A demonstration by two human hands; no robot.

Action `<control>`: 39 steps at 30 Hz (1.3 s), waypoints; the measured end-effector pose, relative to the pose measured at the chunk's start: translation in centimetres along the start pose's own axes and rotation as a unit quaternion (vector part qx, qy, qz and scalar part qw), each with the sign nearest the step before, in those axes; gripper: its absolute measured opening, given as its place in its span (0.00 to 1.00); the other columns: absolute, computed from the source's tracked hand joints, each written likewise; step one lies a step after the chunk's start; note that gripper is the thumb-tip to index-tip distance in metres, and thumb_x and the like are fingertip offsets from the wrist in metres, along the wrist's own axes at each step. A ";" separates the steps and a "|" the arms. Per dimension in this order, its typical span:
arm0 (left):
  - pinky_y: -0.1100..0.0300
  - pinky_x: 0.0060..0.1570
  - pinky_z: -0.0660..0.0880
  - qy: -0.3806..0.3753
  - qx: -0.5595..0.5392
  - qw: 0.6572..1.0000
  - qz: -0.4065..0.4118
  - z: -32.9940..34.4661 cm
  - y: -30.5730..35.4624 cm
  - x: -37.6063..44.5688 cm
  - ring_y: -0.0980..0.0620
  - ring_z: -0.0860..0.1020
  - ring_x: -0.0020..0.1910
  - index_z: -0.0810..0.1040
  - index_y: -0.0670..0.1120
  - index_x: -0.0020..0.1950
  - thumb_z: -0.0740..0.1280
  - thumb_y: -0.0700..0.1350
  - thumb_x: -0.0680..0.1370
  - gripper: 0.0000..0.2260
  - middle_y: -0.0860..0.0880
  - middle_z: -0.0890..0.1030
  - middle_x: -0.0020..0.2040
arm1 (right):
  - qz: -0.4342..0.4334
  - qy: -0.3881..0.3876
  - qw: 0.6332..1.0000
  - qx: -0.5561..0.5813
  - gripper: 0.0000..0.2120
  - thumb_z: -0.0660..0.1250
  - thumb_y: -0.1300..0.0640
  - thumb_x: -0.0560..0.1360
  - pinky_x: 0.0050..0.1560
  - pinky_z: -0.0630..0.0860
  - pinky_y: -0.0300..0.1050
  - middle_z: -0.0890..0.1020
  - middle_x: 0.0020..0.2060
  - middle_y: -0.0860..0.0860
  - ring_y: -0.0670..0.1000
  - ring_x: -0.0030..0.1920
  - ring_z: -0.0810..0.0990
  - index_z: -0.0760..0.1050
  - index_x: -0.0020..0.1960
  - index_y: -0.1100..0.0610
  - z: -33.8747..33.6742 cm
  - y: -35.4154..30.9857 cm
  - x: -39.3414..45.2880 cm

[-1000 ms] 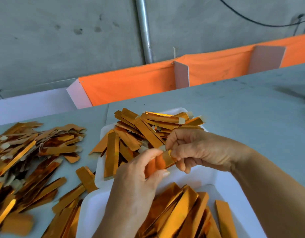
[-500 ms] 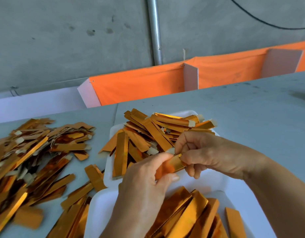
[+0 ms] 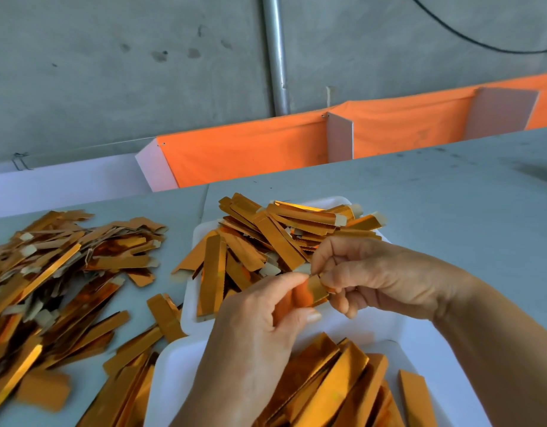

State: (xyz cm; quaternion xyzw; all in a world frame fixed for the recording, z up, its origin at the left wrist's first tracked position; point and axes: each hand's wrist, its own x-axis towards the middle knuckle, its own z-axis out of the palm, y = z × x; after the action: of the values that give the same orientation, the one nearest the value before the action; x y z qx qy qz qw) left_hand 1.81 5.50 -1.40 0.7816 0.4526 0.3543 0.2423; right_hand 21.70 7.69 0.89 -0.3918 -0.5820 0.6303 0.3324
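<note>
Two hands, left hand (image 3: 253, 328), right hand (image 3: 374, 272), pinching gold strip (image 3: 315, 288)

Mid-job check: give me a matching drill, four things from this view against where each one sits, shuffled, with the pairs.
1 held gold strip
2 far white tray
3 loose strip pile
4 metal pipe

A on the table, far left
B upright against the wall
C pinched between left hand and right hand
D behind the hands, heaped full

Pairs: 1-C, 2-D, 3-A, 4-B
</note>
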 end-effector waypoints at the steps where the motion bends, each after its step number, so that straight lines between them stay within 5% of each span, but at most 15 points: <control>1: 0.79 0.44 0.69 0.000 -0.005 1.000 -0.004 0.0 0.0 0.0 0.71 0.73 0.51 0.78 0.62 0.58 0.72 0.51 0.71 0.16 0.69 0.77 0.46 | -0.001 0.000 1.000 0.000 0.07 0.66 0.63 0.69 0.31 0.75 0.37 0.79 0.30 0.56 0.49 0.29 0.77 0.75 0.47 0.59 0.0 0.0 0.0; 9: 0.78 0.43 0.70 0.008 -0.030 0.999 -0.007 -0.4 0.5 0.1 0.69 0.75 0.49 0.74 0.71 0.46 0.72 0.51 0.71 0.14 0.70 0.77 0.47 | -0.010 0.017 1.000 0.005 0.05 0.63 0.69 0.76 0.30 0.75 0.37 0.78 0.29 0.55 0.48 0.27 0.76 0.75 0.47 0.60 0.2 -0.3 0.0; 14: 0.77 0.44 0.70 0.017 -0.007 1.000 -0.003 -0.4 0.3 -0.1 0.71 0.73 0.52 0.74 0.70 0.51 0.72 0.53 0.71 0.14 0.73 0.76 0.49 | -0.010 0.031 0.999 0.007 0.04 0.65 0.68 0.74 0.29 0.75 0.37 0.78 0.29 0.56 0.49 0.27 0.76 0.75 0.47 0.60 0.5 -0.6 -0.1; 19: 0.63 0.53 0.75 0.016 0.117 0.993 0.027 -0.4 0.1 -0.3 0.62 0.72 0.56 0.70 0.63 0.66 0.67 0.55 0.75 0.19 0.70 0.73 0.52 | -0.030 0.062 0.992 -0.106 0.04 0.65 0.67 0.76 0.33 0.76 0.37 0.80 0.29 0.54 0.48 0.29 0.79 0.74 0.48 0.60 1.3 0.0 0.4; 25: 0.79 0.42 0.69 0.021 0.012 1.000 -0.012 -0.6 0.3 -0.1 0.72 0.72 0.51 0.76 0.65 0.55 0.73 0.51 0.71 0.15 0.70 0.78 0.44 | -0.016 0.007 1.000 0.024 0.10 0.68 0.64 0.69 0.31 0.76 0.38 0.78 0.30 0.56 0.50 0.28 0.77 0.74 0.49 0.61 0.7 -0.3 0.0; 29: 0.79 0.41 0.69 0.027 -0.011 1.000 -0.007 -0.8 0.4 0.0 0.71 0.73 0.50 0.75 0.68 0.50 0.73 0.51 0.70 0.15 0.71 0.76 0.48 | -0.013 -0.005 0.998 0.062 0.10 0.68 0.65 0.68 0.31 0.77 0.38 0.79 0.30 0.57 0.51 0.28 0.78 0.75 0.48 0.61 0.5 -0.6 -0.2; 35: 0.82 0.43 0.66 0.030 0.032 0.999 0.005 -0.6 0.2 -0.1 0.78 0.67 0.53 0.76 0.62 0.59 0.73 0.51 0.71 0.18 0.82 0.69 0.47 | -0.003 0.027 0.999 0.043 0.10 0.69 0.65 0.65 0.29 0.76 0.37 0.80 0.30 0.58 0.50 0.27 0.78 0.74 0.46 0.61 0.8 -0.4 0.1; 39: 0.80 0.41 0.67 0.039 0.004 0.999 0.003 -0.6 0.4 -0.1 0.74 0.70 0.52 0.75 0.68 0.52 0.73 0.51 0.71 0.16 0.75 0.71 0.50 | -0.019 0.023 0.997 0.072 0.06 0.68 0.65 0.66 0.28 0.75 0.38 0.78 0.28 0.57 0.50 0.26 0.76 0.76 0.42 0.59 0.8 -0.4 0.1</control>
State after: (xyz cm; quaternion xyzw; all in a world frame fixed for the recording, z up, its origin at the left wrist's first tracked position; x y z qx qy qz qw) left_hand 1.54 5.25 -0.76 0.7695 0.4608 0.3837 0.2198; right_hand 20.99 7.44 1.30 -0.3699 -0.5352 0.6546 0.3850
